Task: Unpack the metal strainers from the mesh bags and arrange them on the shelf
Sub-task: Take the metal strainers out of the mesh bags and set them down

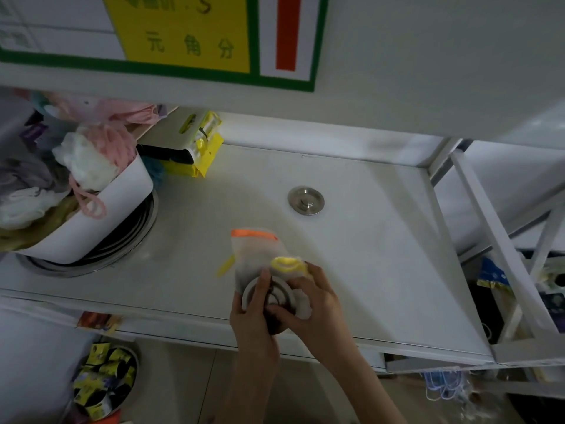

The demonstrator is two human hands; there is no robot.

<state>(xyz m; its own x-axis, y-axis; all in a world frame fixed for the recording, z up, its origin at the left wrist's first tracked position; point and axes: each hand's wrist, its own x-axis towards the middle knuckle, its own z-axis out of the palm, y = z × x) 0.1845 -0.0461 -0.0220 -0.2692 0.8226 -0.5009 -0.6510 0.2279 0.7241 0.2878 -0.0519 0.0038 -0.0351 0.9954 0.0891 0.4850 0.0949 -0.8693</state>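
Observation:
One round metal strainer (pixel 306 200) lies flat on the white shelf (pixel 382 270), towards the back. Near the shelf's front edge my left hand (pixel 252 319) and my right hand (pixel 315 304) both hold a second metal strainer (pixel 269 293), whose rim and centre knob show between my fingers. It sits partly inside a white mesh bag (pixel 260 252) with an orange band at the top and a yellow tag at its side. A bunched mesh bag with a yellow band (pixel 287 264) rests against my right hand's fingers.
A white bin (pixel 101 215) full of pink and white mesh items leans on stacked metal basins (pixel 128 240) at the left. Yellow packets (pixel 198 148) lie at the back left. A white frame post (pixel 495 240) borders the shelf's right end. A price sign (pixel 183 35) hangs above.

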